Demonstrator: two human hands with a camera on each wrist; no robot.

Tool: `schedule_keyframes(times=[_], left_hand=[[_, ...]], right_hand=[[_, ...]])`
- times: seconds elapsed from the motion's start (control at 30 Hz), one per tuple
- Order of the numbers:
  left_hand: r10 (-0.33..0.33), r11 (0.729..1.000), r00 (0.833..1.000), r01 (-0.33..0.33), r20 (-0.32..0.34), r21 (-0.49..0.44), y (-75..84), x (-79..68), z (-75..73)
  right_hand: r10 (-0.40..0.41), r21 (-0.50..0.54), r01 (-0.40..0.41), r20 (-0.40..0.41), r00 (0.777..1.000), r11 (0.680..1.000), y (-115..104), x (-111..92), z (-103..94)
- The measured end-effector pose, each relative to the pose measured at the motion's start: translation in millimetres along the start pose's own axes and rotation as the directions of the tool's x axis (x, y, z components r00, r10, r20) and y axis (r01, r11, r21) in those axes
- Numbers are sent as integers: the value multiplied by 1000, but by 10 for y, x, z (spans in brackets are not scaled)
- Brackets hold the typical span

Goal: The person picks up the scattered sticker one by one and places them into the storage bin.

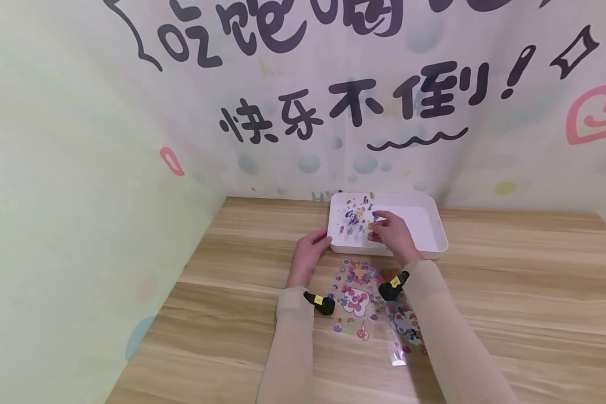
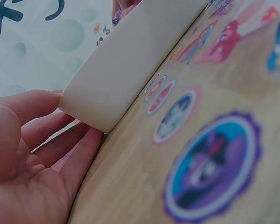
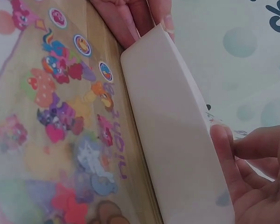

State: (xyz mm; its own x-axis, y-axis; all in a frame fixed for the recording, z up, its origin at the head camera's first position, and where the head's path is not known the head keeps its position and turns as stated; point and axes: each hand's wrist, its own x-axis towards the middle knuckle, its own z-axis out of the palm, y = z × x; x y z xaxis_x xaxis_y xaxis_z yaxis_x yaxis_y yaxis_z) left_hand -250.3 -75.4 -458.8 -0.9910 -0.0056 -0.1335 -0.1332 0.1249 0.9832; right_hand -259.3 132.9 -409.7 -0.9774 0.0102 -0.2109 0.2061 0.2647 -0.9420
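A clear sticker sheet (image 1: pixel 354 216) with many small colourful figures is over the left half of a white tray (image 1: pixel 426 224). My right hand (image 1: pixel 391 231) pinches the sheet's right edge between thumb and fingers, above the tray's front rim. In the right wrist view the right hand (image 3: pixel 259 161) overlaps that rim, and only a sliver of the sheet shows behind it. At the tray's front left corner my left hand (image 1: pixel 310 249) rests its fingertips, with nothing pinched. Seen from the left wrist, the left hand (image 2: pixel 42 135) touches the tray wall (image 2: pixel 107 79) with its fingers spread.
Before the tray, a sticker sheet (image 1: pixel 356 300) with pony figures and round badges lies flat on the wooden table (image 1: pixel 525 297). Another clear sheet (image 1: pixel 406 322) lies partly under the right forearm. A printed wall cloth (image 1: pixel 293 157) hangs behind the tray.
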Motion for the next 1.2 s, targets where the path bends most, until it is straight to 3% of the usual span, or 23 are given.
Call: schedule_keyframes(times=[0.6,1.2], left_hand=[[-1,999,1000,2,14,-41,14,-28,20],[6,1000,1000,-6,10,1,11,-9,-3]], right_hand=[[1,-89,0,10,1000,996,26,11,9],[26,-173,-21,26,999,985,49,86,8]])
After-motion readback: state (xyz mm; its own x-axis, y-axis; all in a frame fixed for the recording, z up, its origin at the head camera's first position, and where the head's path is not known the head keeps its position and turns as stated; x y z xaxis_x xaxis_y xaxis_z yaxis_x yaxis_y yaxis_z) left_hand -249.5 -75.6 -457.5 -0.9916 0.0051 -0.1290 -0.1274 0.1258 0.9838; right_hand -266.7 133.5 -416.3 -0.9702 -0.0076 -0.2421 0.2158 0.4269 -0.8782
